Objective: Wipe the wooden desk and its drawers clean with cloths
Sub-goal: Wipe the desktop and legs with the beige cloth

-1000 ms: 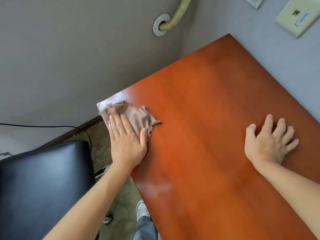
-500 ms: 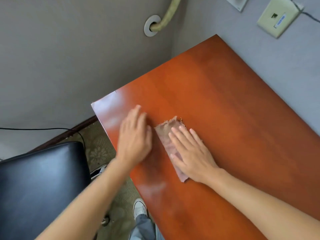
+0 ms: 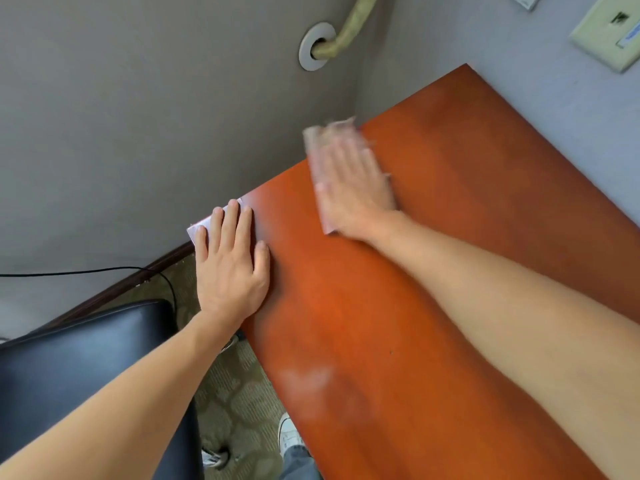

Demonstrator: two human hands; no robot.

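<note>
Wiping in progress at the far left edge of the wooden surface [image 3: 433, 306].

The right hand [image 3: 356, 188], motion-blurred, presses a pinkish cloth [image 3: 320, 140] flat against the surface with straight fingers, nothing gripped; the cloth's long axis runs along the left edge and its far end overhangs that edge. The left hand [image 3: 230, 268] rests flat and open on the near left corner, fingers toward the wall. Open wood extends right of and nearer than both hands. The surface's far corner meets the wall below a cream wall plate [image 3: 613, 32]; its label cannot be read. A black chair [image 3: 86, 368] stands just beside the left edge.
</note>
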